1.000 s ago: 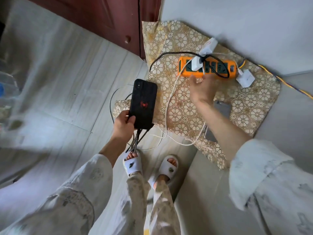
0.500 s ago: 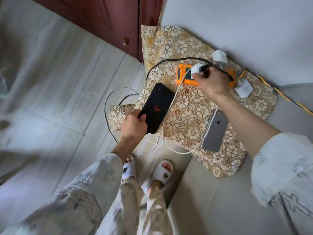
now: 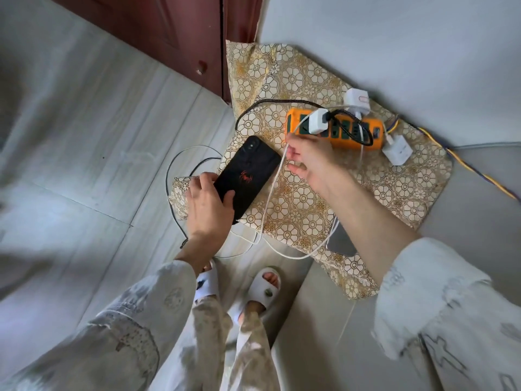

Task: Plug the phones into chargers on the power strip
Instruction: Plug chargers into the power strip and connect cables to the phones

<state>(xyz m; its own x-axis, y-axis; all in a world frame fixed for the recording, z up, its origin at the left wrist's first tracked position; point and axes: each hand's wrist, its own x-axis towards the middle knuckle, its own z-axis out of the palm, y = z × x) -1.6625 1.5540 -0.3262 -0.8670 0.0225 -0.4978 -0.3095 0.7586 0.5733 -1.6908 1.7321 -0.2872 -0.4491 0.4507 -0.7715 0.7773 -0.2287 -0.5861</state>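
An orange power strip (image 3: 375, 138) lies on a gold floral cloth (image 3: 304, 215). A white charger (image 3: 317, 124) sits in its left end with a black cable and a white cable (image 3: 269, 198) leaving it. My left hand (image 3: 208, 204) grips the lower end of a black phone (image 3: 248, 176) with a red spider mark, lying face down on the cloth. My right hand (image 3: 310, 156) hovers just below the strip with the white cable running between its fingers. A grey phone (image 3: 341, 241) lies mostly hidden under my right forearm.
Two more white chargers lie loose: one (image 3: 356, 100) behind the strip, one (image 3: 397, 149) at its right end. A yellow and purple cord (image 3: 479, 176) runs off right. A dark red door (image 3: 174, 32) stands behind. My sandalled feet (image 3: 239, 286) are below the cloth's edge.
My right hand has drawn back from the charger on the strip toward me, with the white cable in its fingers. My left hand has set the black phone lower and flatter on the cloth.
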